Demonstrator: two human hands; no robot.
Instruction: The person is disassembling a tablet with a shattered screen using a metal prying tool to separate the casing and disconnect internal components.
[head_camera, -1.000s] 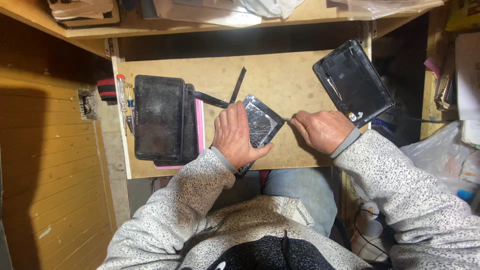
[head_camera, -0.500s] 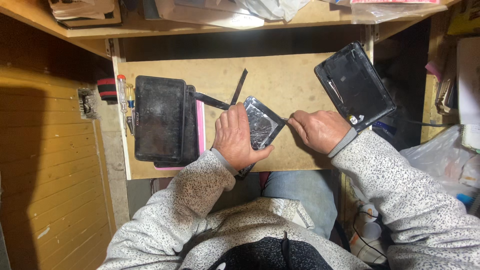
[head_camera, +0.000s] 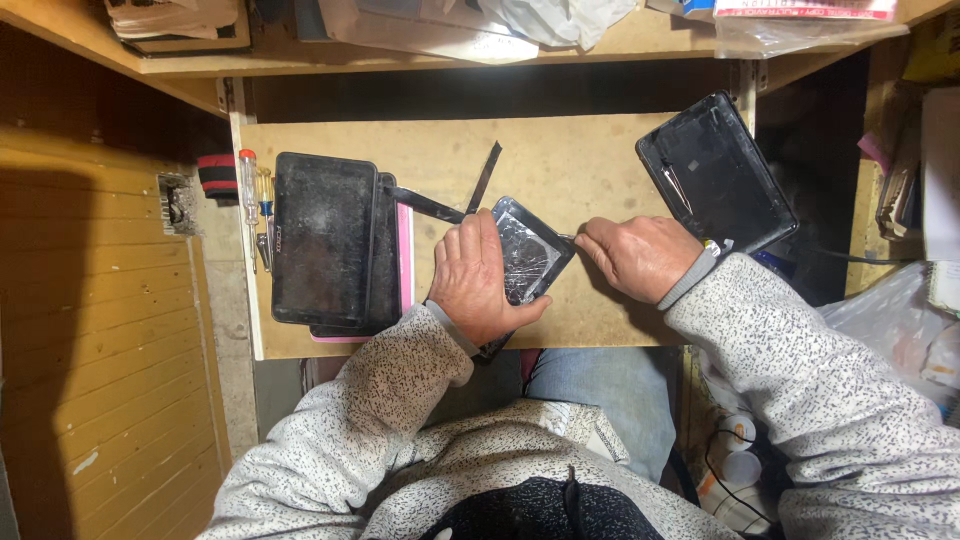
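Screwdrivers (head_camera: 254, 200) lie at the left edge of the wooden board (head_camera: 580, 160), just beside a stack of dark tablets (head_camera: 330, 240). Right of the stack, the left hand (head_camera: 480, 280) lies flat with fingers spread on a small cracked tablet (head_camera: 528, 255), pressing it to the board and covering its left half. The right hand (head_camera: 638, 255) is closed around a thin tool whose tip meets the tablet's right edge; the tool itself is mostly hidden. Farther right, a black back cover (head_camera: 715, 175) rests tilted at the board's corner
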